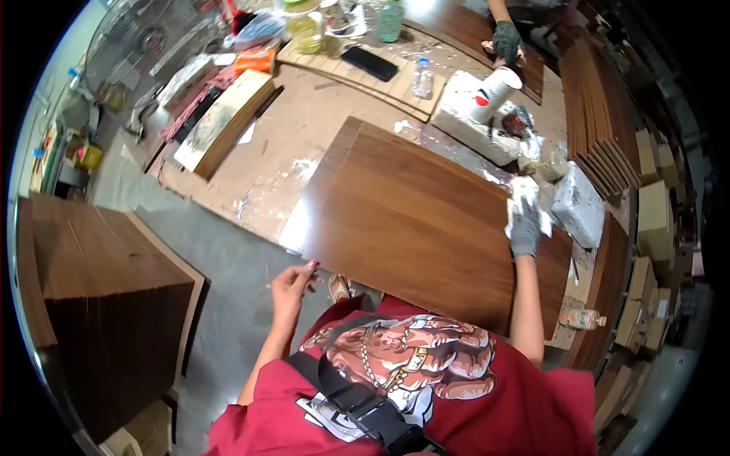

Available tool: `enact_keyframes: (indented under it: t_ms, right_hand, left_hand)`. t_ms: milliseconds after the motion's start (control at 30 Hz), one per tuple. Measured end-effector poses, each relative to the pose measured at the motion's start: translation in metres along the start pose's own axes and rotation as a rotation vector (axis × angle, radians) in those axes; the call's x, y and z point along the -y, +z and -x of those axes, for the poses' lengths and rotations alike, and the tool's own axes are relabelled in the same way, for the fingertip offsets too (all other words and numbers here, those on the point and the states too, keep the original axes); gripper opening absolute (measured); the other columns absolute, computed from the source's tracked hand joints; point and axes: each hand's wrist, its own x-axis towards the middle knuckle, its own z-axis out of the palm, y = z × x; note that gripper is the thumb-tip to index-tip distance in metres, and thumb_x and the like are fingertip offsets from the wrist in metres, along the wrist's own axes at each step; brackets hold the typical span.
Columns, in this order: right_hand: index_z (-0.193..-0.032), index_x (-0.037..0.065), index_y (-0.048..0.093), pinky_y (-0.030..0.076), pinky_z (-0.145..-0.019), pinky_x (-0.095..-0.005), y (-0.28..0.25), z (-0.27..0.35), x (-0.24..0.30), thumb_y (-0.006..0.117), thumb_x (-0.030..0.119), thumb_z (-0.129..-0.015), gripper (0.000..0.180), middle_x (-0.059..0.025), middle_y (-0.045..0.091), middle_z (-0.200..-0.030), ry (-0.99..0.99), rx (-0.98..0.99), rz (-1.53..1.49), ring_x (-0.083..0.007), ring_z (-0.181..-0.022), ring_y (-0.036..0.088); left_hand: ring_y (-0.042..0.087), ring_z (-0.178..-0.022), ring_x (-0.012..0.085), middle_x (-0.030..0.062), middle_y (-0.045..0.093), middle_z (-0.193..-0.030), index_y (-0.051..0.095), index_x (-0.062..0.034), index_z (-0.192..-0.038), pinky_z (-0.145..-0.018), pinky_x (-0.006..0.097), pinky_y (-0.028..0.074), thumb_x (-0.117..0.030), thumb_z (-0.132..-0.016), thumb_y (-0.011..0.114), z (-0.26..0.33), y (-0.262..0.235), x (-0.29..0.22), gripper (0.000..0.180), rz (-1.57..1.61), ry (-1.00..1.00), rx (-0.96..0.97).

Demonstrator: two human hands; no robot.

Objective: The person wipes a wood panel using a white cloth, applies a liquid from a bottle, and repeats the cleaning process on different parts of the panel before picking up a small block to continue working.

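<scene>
A brown wooden panel [411, 220] with a glossy surface lies across the near side of the worktable. My right hand [525, 229], in a grey glove, presses a crumpled white cloth [523, 194] near the panel's right end. Bare and held just off the panel's left near corner, my left hand [293, 283] has its fingers curled together. Something small and red shows at its fingertips, too small to make out. Just beyond the cloth is a glass jar [553, 166], and a white wrapped block [578, 204] sits to its right.
Farther back stand a white can [496, 93], a plastic bottle [423, 78] and a black phone [369, 63]. A wooden block [226, 121] lies at left. Stacked panels [114, 289] are by my left side, more boards [601, 114] at right. A co-worker's gloved hand [507, 42] works opposite.
</scene>
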Motion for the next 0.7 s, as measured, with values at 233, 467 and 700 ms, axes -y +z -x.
enact_keyframes:
  t_ms: [233,467,700]
  right_hand:
    - [-0.13,0.015,0.061,0.043,-0.101,-0.0489,0.037,-0.081,0.319,0.059,0.035,-0.093,0.042,-0.0197,0.055,-0.136,-0.442,0.05,-0.22,-0.0399,-0.119,0.054]
    - [-0.133,0.015,0.061,0.033,-0.114,-0.0441,0.001,0.08,0.425,0.061,0.031,-0.089,0.047,-0.015,0.053,-0.144,-0.959,0.142,-0.02,-0.0332,-0.135,0.044]
    - [-0.138,0.022,0.055,0.026,-0.117,-0.055,0.009,-0.01,0.335,0.055,0.029,-0.094,0.045,-0.0136,0.042,-0.148,-0.805,0.091,-0.183,-0.0357,-0.141,0.036]
  left_hand:
    - [0.066,-0.07,0.0081,0.0042,0.075,-0.09,0.068,-0.0037,-0.103,-0.057,0.019,0.04,-0.023,-0.095,0.071,-0.02,0.001,0.004,0.021,0.157,-0.016,0.147]
    - [0.069,-0.08,0.0099,0.0058,0.076,-0.098,0.069,-0.0059,-0.099,-0.067,0.022,0.042,-0.031,-0.098,0.066,-0.025,-0.015,0.009,0.025,0.287,0.016,0.277]
    - [0.07,-0.088,0.0148,0.0137,0.075,-0.105,0.068,0.0012,-0.113,-0.08,0.026,0.051,-0.034,-0.103,0.056,-0.022,-0.03,0.002,0.038,0.275,0.028,0.35]
